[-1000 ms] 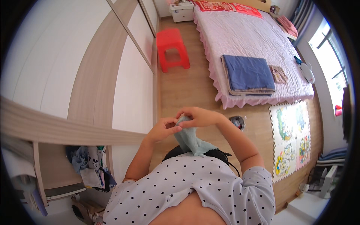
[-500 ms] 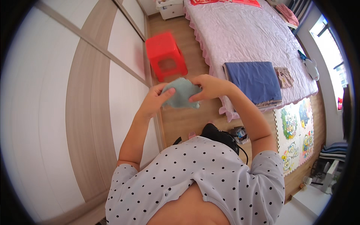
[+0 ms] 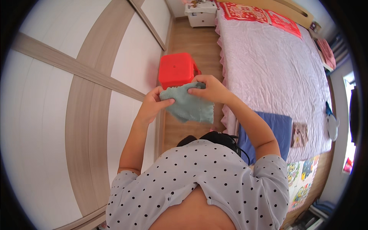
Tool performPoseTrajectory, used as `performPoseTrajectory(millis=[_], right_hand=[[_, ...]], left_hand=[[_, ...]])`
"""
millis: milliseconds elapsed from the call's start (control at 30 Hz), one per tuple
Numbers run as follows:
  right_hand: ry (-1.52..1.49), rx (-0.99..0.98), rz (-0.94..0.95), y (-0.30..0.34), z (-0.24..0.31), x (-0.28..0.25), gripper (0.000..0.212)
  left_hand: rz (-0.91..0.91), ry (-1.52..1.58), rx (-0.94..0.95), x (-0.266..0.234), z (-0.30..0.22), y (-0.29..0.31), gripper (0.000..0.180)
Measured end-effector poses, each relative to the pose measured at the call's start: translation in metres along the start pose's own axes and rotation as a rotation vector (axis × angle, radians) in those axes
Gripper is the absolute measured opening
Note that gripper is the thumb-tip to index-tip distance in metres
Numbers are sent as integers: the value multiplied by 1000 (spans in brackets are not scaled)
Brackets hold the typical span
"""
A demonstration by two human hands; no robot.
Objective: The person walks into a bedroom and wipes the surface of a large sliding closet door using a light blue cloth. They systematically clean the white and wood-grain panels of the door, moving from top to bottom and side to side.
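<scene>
A pale green cloth [image 3: 189,105] hangs between my two hands, in front of my body. My left hand [image 3: 150,105] pinches its left corner, thumb on top. With thumb and fingers, my right hand [image 3: 209,89] grips the upper edge farther right. The lower part of the cloth drapes loosely, its rim slightly ruffled. Just beyond the cloth stands a red plastic stool [image 3: 177,68], partly covered by it and apart from my hands as far as I can see.
Along the left runs a wardrobe with white and wood-grain sliding doors [image 3: 92,126]. To the right is a bed [image 3: 264,69] with a folded blue quilt [image 3: 281,132] and a small patterned cloth [image 3: 299,135]. A white nightstand [image 3: 201,16] stands at the far end; a play mat [image 3: 301,186] lies beyond the bed's near edge.
The view has shifted forward along the floor, bringing the stool's top and the bed's head into sight. Bunched before, the cloth now hangs spread wider between my hands.
</scene>
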State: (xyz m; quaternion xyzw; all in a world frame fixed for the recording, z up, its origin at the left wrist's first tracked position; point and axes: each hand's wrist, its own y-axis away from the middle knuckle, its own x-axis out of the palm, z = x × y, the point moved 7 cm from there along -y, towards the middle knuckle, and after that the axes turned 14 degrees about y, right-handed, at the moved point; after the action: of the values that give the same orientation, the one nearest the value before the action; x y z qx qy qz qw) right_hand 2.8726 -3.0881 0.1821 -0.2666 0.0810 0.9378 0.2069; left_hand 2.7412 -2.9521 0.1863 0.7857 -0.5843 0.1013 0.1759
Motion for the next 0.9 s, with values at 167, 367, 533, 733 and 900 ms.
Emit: performPoseTrajectory(millis=[167,367,533,733,900], right_hand=[[-105,-148,-40,-68,-13,-60,17],[227,-392,-173,-144,-20,-120,30],[344,-227,52,-202,-31,-156,34],[-330,-238,220,-276,-37,-242,34],[-13,-343,94,-355,-57,-227,35]], left_hand=[[-164,1,10,4,-39,-70,24],[-208,-159,204,-48,-66,-172,26],[-95,-313,48,-43,-94,-245,29],[138,288,-102,-25,-146,-322,45],[112,356,-186,-30,-168,-431,40]])
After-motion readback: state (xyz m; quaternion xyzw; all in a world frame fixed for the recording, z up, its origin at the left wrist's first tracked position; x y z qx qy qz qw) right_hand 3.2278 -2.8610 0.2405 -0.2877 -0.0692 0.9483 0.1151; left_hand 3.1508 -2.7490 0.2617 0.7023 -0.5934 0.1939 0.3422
